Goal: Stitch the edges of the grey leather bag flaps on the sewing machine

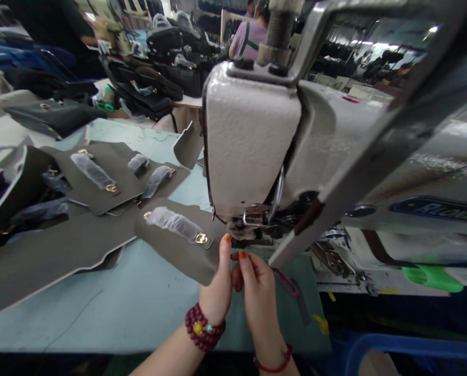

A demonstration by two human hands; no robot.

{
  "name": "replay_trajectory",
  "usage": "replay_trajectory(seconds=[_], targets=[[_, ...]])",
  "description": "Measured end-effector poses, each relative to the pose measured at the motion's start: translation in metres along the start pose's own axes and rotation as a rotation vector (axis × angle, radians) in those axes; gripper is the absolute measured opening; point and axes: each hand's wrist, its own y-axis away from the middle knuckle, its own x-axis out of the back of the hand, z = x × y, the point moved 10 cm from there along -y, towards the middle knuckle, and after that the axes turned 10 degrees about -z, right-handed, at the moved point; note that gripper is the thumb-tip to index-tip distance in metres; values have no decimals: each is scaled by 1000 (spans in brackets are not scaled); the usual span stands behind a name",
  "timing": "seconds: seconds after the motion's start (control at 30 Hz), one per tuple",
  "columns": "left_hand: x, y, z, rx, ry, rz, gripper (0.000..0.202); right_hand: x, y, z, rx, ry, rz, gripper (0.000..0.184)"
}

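A grey-brown bag panel (170,261) with a plastic-wrapped handle (172,223) and gold rings lies left of the sewing machine's needle area. My left hand (216,292), with a beaded bracelet at its wrist, is closed on the panel's right edge, thumb on top and the other fingers mostly hidden. Close beside it, my right hand (260,287) is in a pinch just in front of the presser foot area (252,232). Whatever is between its fingertips is too small or hidden to make out. The sewing machine head (252,141) stands directly above both hands.
More grey panels (96,183) with wrapped handles are piled to the left. Pink-handled thread snips (286,282) lie right of my right hand. A slanting metal bar (358,167) crosses the right side. A blue bin (413,344) stands lower right; people work behind.
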Motion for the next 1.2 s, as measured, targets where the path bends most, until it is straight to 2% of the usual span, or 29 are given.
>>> replay_trajectory(seconds=[0.07, 0.1, 0.17, 0.2, 0.27, 0.3, 0.33, 0.37, 0.4, 0.47, 0.53, 0.6, 0.67, 0.73, 0.87, 0.93, 1.1, 1.2], targets=[[-4, 8, -10, 30, 49, 126, 49, 9, 0, -5, 33, 87, 58, 36], [-8, 11, -17, 19, 87, 142, 49, 12, 0, -7, 43, 121, 81, 36], [-16, 19, -37, -34, 175, 65, 48, 15, 1, -10, 50, 162, 101, 34], [-13, 26, -49, -71, 216, 21, 48, 15, 1, -11, 51, 170, 101, 34], [15, 38, -77, -101, 253, 1, 55, 10, 1, -13, 51, 177, 86, 35], [45, 44, -86, -139, 230, 94, 58, 6, 0, -14, 53, 185, 75, 38], [75, 46, -86, -186, 143, 156, 55, 1, -2, -16, 59, 199, 68, 40], [96, 43, -75, -271, -3, 147, 49, -5, -4, -18, 66, 216, 65, 43], [109, 35, -55, -386, -197, 93, 45, -10, -6, -20, 73, 231, 64, 45], [104, 14, -5, -674, -629, -95, 46, -20, -12, -23, 90, 249, 77, 48], [74, -7, 31, -928, -915, -364, 52, -26, -17, -25, 102, 242, 97, 48], [44, -24, 54, -1050, -1074, -567, 61, -25, -19, -23, 97, 229, 120, 46], [22, -28, 69, -1105, -1169, -690, 64, -22, -20, -19, 62, 211, 113, 44], [11, -21, 80, -1107, -1246, -704, 60, -19, -20, -13, 19, 179, 73, 43], [10, 2, 96, -1108, -1299, -579, 57, -13, -19, -6, -16, 87, 30, 42], [9, 7, 97, -1108, -1318, -560, 58, -11, -20, -5, -10, 56, 44, 43], [3, 3, 103, -1114, -1350, -476, 51, -8, -19, -11, 36, 91, 102, 44], [1, -7, 105, -1036, -1314, -507, 48, -9, -18, -12, 34, 121, 94, 44]])
